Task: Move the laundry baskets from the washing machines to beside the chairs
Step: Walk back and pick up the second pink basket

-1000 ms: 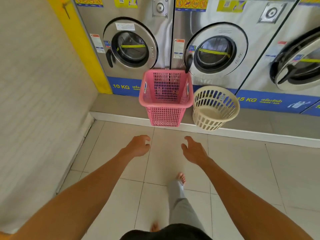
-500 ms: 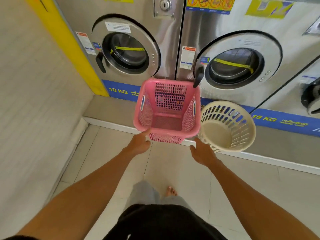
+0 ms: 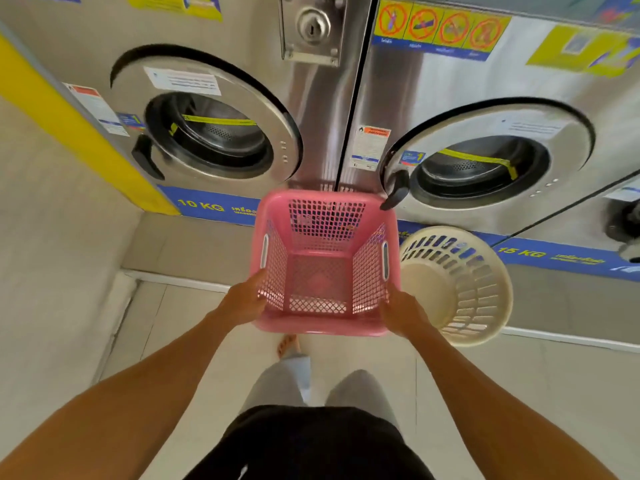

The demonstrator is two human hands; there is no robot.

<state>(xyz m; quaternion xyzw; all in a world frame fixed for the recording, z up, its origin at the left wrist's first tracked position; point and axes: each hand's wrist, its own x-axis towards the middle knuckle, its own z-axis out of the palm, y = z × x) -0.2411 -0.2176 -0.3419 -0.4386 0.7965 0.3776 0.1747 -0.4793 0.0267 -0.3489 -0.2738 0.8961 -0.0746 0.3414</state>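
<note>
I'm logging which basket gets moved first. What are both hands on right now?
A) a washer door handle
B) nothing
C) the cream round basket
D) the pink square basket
D: the left hand and right hand grip the near rim of the pink basket; the cream basket sits untouched beside it.

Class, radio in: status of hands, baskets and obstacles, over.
Left hand and right hand on pink basket rim corners. Cream basket right beside it, untouched. No chairs in view.

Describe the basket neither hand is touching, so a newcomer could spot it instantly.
Find the washing machine marked 15 KG. On the raised ledge below its door sits the cream basket, right of the pink basket. It is round, slotted and empty; its neighbour is square and mesh-sided.
</note>
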